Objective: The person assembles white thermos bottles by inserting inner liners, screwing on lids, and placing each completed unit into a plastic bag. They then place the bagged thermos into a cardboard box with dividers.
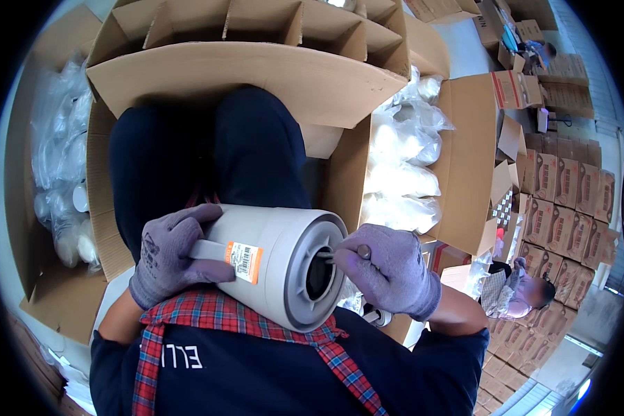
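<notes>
A light grey plastic jug body lies on its side across my lap, with an orange and white label on it. My left hand, in a purple-grey glove, is closed round the jug's handle. The jug's round end faces right and has a dark round opening in its middle. My right hand, gloved alike, is closed on a thin metal tool at the edge of that opening. The tool's round end shows between my fingers; the rest of it is hidden.
Ahead of my knees stands a carton with cardboard dividers. Open cartons flank me, with plastic-wrapped white parts at left and right. Farther right are stacked printed cartons and two other people.
</notes>
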`<move>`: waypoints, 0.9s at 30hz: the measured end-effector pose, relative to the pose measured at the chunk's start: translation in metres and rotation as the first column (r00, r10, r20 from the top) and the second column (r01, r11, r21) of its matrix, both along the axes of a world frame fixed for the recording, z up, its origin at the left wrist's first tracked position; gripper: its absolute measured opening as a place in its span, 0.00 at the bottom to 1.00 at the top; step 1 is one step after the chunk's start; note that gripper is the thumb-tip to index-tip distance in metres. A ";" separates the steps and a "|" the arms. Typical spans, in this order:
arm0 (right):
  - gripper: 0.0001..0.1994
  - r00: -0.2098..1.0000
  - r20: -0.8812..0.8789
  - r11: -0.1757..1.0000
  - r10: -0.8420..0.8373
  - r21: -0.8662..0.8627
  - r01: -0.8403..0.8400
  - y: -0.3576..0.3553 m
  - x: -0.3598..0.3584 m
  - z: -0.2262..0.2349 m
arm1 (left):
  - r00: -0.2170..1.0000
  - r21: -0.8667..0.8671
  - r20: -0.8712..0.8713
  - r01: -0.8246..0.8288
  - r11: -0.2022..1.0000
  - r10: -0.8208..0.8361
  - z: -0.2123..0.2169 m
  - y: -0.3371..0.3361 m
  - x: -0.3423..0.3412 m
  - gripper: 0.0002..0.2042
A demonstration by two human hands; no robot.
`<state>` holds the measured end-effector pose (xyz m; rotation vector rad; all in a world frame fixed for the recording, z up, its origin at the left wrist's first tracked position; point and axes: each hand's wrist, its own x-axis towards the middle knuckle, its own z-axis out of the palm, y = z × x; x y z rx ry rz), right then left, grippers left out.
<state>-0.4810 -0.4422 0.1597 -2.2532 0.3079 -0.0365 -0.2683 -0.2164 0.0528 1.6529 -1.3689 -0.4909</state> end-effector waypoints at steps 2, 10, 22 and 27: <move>0.07 0.995 -0.080 0.998 0.055 -0.017 -0.056 -0.006 -0.003 0.013 | 1.000 0.052 -0.006 0.020 0.998 -0.019 0.000 -0.003 0.001 0.33; 0.10 0.986 0.052 0.952 0.161 -0.273 -0.141 -0.024 -0.012 0.058 | 0.996 0.128 0.027 0.076 0.989 -0.080 0.017 -0.011 -0.004 0.31; 0.22 0.769 0.260 0.500 -0.584 -0.631 0.593 -0.197 0.069 -0.052 | 0.978 -0.007 -0.062 -0.199 0.980 0.198 0.024 0.012 0.020 0.18; 0.27 0.761 -0.288 0.635 -0.581 -0.746 0.203 -0.249 0.127 -0.146 | 0.793 0.227 0.601 -0.046 0.973 -0.102 0.020 0.059 0.036 0.26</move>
